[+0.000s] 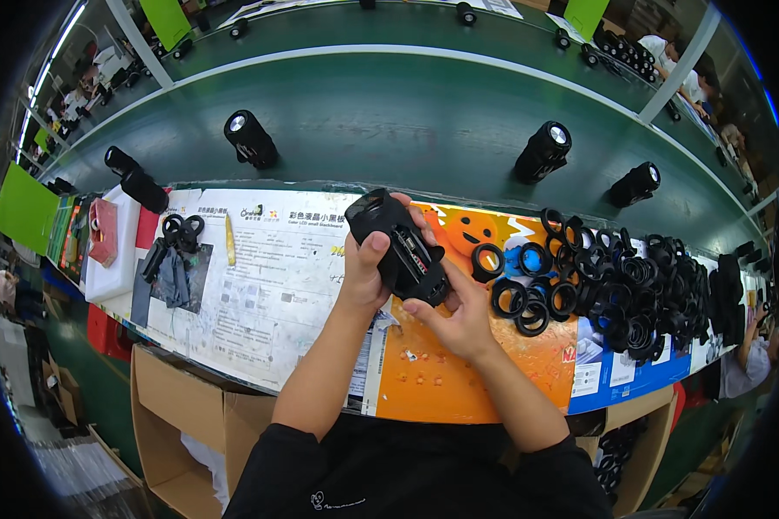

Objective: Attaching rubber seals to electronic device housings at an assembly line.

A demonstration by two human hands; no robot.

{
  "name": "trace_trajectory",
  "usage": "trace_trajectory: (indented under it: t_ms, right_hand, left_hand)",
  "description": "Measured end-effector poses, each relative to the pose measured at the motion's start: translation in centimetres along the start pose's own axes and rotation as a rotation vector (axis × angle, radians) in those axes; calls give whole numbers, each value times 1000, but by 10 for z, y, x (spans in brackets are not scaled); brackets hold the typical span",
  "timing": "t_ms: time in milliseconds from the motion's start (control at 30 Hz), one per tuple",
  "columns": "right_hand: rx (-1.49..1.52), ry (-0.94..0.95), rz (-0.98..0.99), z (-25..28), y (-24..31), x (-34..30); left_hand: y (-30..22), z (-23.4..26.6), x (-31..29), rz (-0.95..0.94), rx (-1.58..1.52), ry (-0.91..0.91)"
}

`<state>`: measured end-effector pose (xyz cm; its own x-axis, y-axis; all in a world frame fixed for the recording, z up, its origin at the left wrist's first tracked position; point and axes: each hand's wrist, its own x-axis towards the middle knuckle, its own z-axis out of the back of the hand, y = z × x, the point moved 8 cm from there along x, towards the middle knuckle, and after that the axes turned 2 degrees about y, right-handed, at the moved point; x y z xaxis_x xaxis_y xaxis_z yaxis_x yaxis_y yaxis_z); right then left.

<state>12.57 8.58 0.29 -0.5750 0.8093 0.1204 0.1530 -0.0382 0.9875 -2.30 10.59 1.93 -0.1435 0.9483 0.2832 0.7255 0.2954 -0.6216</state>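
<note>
Both my hands hold a black cylindrical portable speaker [398, 246] above the middle of the workbench, tilted with its upper end to the left. My left hand [369, 270] wraps the left side, thumb on the body. My right hand [459, 313] grips the lower right end, its thumb along the near edge. A long opening on the speaker's side faces up, with small parts showing inside. Just right of my right hand, loose black rings [528, 298] lie on the orange sheet [459, 381], beside a large heap of black rings [636, 290].
Similar black speakers [251, 138] [544, 151] stand on the green conveyor [389, 112] beyond the bench. Scissors [182, 232], a grey cloth [174, 278] and a yellow stick [230, 240] lie at left by a white foam block [112, 246]. Cardboard boxes [177, 389] stand below the bench edge.
</note>
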Motion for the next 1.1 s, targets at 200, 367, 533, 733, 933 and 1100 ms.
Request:
trace_trajectory:
  t_ms: [200, 367, 533, 733, 933, 1100]
  right_hand:
    - [-101, -13, 85, -1, 3, -1]
    - [-111, -12, 79, 1, -3, -2]
    - [-84, -15, 80, 1, -4, -4]
    - [-8, -5, 48, 1, -6, -3]
    - [-72, 17, 31, 0, 1, -2]
    - [-683, 120, 58, 21, 25, 5]
  left_hand:
    - [0, 0, 0, 8, -25, 11]
    - [6, 4, -3, 35, -38, 13]
    - [7, 1, -5, 23, -37, 23]
    - [6, -4, -4, 20, -18, 39]
    - [12, 1, -4, 29, -47, 33]
    - [9, 15, -1, 66, 44, -16]
